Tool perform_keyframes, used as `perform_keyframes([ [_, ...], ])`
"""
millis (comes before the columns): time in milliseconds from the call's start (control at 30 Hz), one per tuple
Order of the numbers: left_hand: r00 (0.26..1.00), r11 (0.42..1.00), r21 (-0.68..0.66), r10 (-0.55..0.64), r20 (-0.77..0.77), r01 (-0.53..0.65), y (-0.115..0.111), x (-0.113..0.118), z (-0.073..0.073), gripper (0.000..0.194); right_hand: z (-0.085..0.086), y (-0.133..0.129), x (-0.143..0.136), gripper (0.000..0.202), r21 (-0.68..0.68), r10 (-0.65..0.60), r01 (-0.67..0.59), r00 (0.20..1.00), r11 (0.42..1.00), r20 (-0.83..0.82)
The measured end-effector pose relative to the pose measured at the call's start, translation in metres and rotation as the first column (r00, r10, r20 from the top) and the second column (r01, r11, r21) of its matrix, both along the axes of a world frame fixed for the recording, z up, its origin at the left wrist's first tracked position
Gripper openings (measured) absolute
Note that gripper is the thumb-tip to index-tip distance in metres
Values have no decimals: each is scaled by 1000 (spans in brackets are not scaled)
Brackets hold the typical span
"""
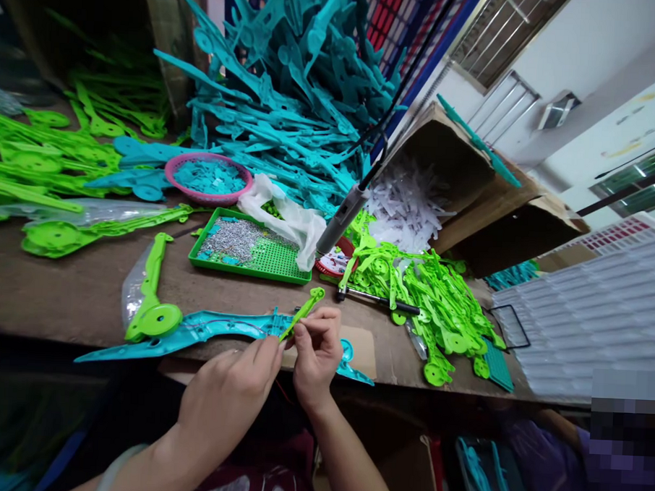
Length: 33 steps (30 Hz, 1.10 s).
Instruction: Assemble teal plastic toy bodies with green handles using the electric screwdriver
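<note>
A narrow lime-green plastic part is pinched between my two hands above the table's front edge. My left hand grips its lower end, and the fingers of my right hand close on its side. Beneath them lies a long blue plastic piece with a thin dark wire along it; my hands cover its middle, and a blue ring end shows to the right. A green arm with a round hub rests on its left part, with a clear plastic blade beside it.
A green tray holds small metal screws. A grey electric screwdriver hangs over it. Behind are a pink basket and a tall heap of blue parts. Green parts pile up right; a black-handled tool lies there.
</note>
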State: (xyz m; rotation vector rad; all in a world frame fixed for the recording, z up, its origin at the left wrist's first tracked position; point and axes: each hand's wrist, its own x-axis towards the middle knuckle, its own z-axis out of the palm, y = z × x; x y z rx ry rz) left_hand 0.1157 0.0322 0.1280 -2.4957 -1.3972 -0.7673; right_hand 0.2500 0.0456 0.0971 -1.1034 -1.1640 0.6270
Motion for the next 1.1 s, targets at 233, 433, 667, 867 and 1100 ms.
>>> perform_keyframes([
  [233, 996, 1000, -24, -5, 84, 7, 3, 1, -6, 32, 5, -6, 8, 11, -17, -42, 46, 979, 999, 199],
  [433, 988, 998, -43, -28, 154, 35, 3, 1, -7, 40, 16, -4, 8, 11, -195, 92, -133, 974, 972, -209],
  [667, 977, 988, -139, -44, 209, 74, 5, -1, -14, 42, 22, 0, 5, 28, -266, 93, -227, 895, 937, -437],
  [867, 938, 952, -197, -168, 303, 235, 35, -6, -11, 28, 44, 4, 36, 18, -271, 213, -230, 973, 934, -91],
  [1100, 270, 746, -225, 62, 961, 627, 37, 44, 22, 80, 81, -28, 77, 31, 387, -176, -69, 809, 919, 561],
])
